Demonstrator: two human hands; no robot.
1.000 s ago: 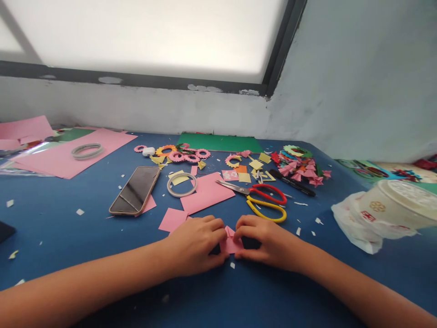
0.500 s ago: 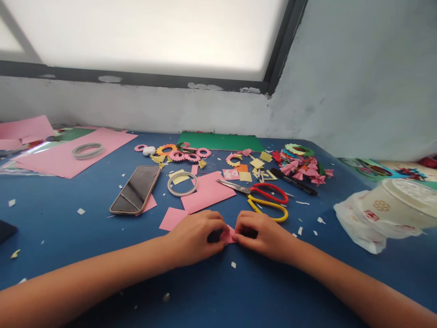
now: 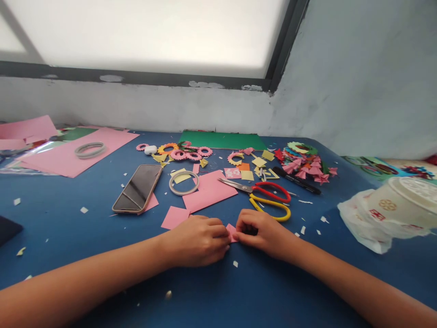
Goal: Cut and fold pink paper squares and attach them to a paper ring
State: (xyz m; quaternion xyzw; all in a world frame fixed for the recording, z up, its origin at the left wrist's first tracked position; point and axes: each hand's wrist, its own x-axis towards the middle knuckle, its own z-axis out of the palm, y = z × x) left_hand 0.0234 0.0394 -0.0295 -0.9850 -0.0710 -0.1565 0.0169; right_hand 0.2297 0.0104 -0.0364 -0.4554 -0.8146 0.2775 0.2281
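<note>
A small folded piece of pink paper (image 3: 231, 233) lies between my two hands near the front middle of the blue table. My left hand (image 3: 205, 240) has its fingers curled together at the paper's left edge, partly hiding it. On the paper's right side, my right hand (image 3: 261, 234) pinches it between thumb and forefinger. Scissors (image 3: 269, 196) with one red and one yellow handle rest just beyond my right hand. Beyond my left hand are a pink square (image 3: 175, 217), a larger pink sheet (image 3: 210, 193) and a tape roll (image 3: 183, 183).
A phone (image 3: 138, 189) lies to the left, with pink sheets (image 3: 78, 159) behind it. Paper rings (image 3: 186, 154) and yellow squares (image 3: 258, 161) are further back. A pile of paper stars (image 3: 307, 166), a black marker (image 3: 297, 181) and a bagged cup (image 3: 392, 207) stand to the right.
The fingers of my left hand have closed up and turned down over the paper's left side, so the gap inside them no longer shows. My right hand keeps its pinch.
</note>
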